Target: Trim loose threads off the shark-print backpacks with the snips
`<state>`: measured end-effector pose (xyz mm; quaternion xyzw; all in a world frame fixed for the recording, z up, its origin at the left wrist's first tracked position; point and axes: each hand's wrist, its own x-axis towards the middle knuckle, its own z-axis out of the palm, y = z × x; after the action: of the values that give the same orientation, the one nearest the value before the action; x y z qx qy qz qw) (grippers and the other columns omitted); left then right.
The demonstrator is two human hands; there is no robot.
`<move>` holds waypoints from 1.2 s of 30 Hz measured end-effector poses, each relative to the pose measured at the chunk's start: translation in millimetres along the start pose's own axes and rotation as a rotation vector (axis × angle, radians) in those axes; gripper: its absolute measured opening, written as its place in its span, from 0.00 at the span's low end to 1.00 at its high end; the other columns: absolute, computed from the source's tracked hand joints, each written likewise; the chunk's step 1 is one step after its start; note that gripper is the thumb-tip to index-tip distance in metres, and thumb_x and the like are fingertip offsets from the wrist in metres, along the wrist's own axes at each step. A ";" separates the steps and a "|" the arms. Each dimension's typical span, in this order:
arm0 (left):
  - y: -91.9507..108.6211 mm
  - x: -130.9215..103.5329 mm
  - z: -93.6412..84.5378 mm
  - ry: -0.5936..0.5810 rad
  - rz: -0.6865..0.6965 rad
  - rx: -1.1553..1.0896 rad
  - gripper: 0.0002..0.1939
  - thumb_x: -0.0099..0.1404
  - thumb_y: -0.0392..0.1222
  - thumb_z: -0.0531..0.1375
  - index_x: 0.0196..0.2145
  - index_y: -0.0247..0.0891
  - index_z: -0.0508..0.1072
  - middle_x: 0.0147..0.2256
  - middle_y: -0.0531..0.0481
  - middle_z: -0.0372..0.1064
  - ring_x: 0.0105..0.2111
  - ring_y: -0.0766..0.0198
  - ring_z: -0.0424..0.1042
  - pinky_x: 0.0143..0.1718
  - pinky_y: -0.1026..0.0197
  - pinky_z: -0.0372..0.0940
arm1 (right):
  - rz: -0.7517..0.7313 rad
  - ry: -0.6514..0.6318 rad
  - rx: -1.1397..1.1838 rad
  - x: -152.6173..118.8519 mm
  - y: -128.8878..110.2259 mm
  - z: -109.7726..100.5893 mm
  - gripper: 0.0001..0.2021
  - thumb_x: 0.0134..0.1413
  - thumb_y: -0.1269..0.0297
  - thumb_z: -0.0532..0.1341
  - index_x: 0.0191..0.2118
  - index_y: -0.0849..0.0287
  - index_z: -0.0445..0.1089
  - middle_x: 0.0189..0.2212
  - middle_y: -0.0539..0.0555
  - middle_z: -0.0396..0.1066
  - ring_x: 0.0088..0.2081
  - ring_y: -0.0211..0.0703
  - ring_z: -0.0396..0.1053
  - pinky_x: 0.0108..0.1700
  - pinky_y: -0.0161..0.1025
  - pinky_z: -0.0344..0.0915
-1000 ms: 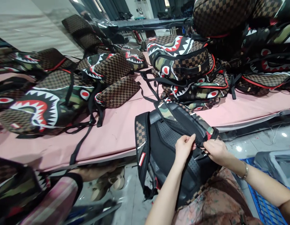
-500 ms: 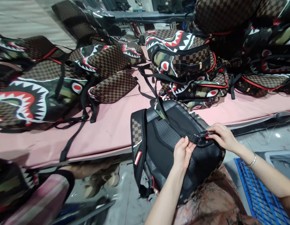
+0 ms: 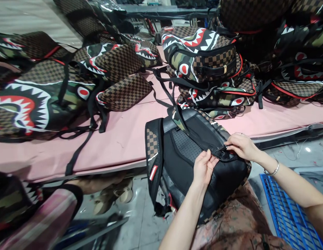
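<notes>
A black-backed backpack leans on its side at the table's edge and over my lap, its padded back toward me. Its shoulder strap runs down to a strap buckle. My left hand pinches the strap just below the buckle, thumb on top. On the buckle's other side, my right hand is closed, fingertips pressed together on a thin dark piece with a small glint. Whether that is webbing or a small tool, I cannot tell. The other shoulder strap, checkered with a red-and-white label, hangs at the left.
Several checkered and camouflage backpacks with shark-mouth prints, one pile behind my hands, lie on the pink table. A blue plastic crate stands on the floor at right. Another person's leg shows at lower left.
My right hand has shifted slightly left and up, closer to the buckle. The dark piece at its fingertips shows less. My left hand keeps its hold, and the view has tilted slightly.
</notes>
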<state>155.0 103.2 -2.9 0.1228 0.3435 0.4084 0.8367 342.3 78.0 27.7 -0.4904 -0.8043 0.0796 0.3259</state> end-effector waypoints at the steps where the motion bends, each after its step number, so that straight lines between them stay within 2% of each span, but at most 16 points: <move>1: 0.2 0.3 -0.2 0.005 -0.003 0.002 0.10 0.51 0.35 0.65 0.22 0.33 0.65 0.22 0.51 0.70 0.23 0.68 0.70 0.29 0.64 0.69 | 0.009 0.019 0.002 -0.4 0.0 0.0 0.06 0.58 0.65 0.56 0.34 0.60 0.67 0.29 0.54 0.70 0.33 0.42 0.66 0.37 0.40 0.63; 5: 0.6 0.9 -0.8 0.016 -0.006 0.005 0.09 0.51 0.35 0.65 0.23 0.32 0.66 0.22 0.50 0.69 0.23 0.68 0.70 0.30 0.63 0.69 | -0.017 0.043 -0.007 -2.6 2.9 1.1 0.06 0.57 0.65 0.56 0.39 0.60 0.67 0.32 0.56 0.70 0.35 0.43 0.66 0.38 0.41 0.62; 13: 0.5 1.1 0.0 0.037 -0.013 -0.003 0.10 0.51 0.34 0.65 0.22 0.33 0.65 0.21 0.50 0.69 0.23 0.68 0.70 0.30 0.63 0.69 | -0.153 -0.051 -0.146 -2.0 8.5 0.0 0.09 0.59 0.61 0.55 0.40 0.60 0.68 0.33 0.56 0.70 0.35 0.42 0.65 0.37 0.40 0.60; 24: -0.7 2.6 -1.9 0.029 -0.017 0.019 0.12 0.50 0.36 0.66 0.21 0.33 0.64 0.19 0.51 0.67 0.22 0.68 0.69 0.29 0.63 0.69 | -0.162 -0.092 -0.202 4.7 6.2 -9.2 0.11 0.60 0.60 0.53 0.39 0.60 0.68 0.32 0.56 0.69 0.35 0.43 0.64 0.37 0.38 0.59; 36: -1.9 3.6 -1.0 0.038 -0.028 0.066 0.13 0.50 0.37 0.66 0.22 0.34 0.63 0.19 0.53 0.66 0.21 0.70 0.69 0.29 0.64 0.70 | -0.159 -0.256 -0.004 16.1 17.8 -14.8 0.13 0.60 0.58 0.51 0.39 0.60 0.67 0.32 0.56 0.68 0.35 0.42 0.65 0.38 0.39 0.62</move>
<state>157.0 104.7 -6.3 0.1376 0.3742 0.3876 0.8311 359.5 97.7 38.4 -0.4117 -0.8758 0.1136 0.2250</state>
